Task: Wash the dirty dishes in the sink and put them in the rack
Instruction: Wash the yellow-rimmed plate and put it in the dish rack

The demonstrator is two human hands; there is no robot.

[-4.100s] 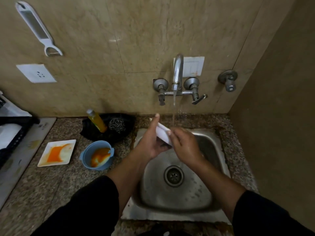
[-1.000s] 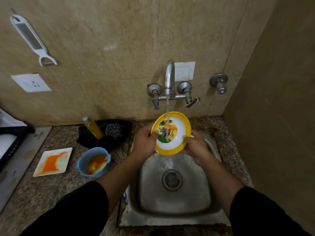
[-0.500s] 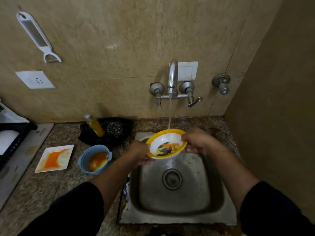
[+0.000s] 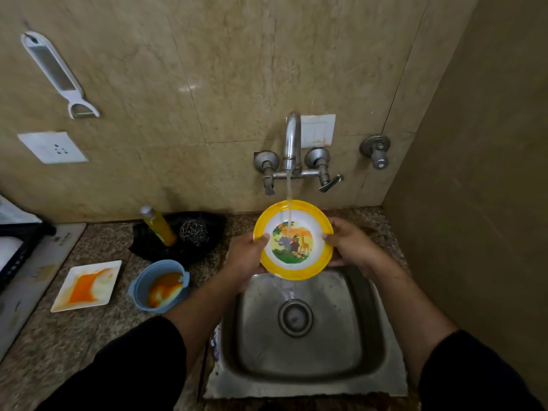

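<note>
A yellow-rimmed bowl (image 4: 296, 264) with a cartoon animal picture is tilted toward me above the steel sink (image 4: 302, 369). Water from the tap (image 4: 292, 137) runs onto its inside and pours off the lower rim into the sink. My left hand (image 4: 246, 258) grips the bowl's left rim, thumb on the inside. On the opposite rim my right hand (image 4: 350, 247) holds it, fingers behind. On the counter to the left stand a blue bowl (image 4: 160, 287) and a white square plate (image 4: 87, 286), both smeared orange. A dark rack (image 4: 17, 250) shows at the far left edge.
A yellow soap bottle (image 4: 158, 225) and a steel scrubber (image 4: 194, 229) sit in a black tray (image 4: 148, 247) behind the blue bowl. A white peeler (image 4: 59, 72) hangs on the wall. A side wall closes in on the right of the sink.
The bowl has been tipped up from lying nearly flat under the stream to facing me. Earlier, both hands held a white plate edge-on under the tap.
</note>
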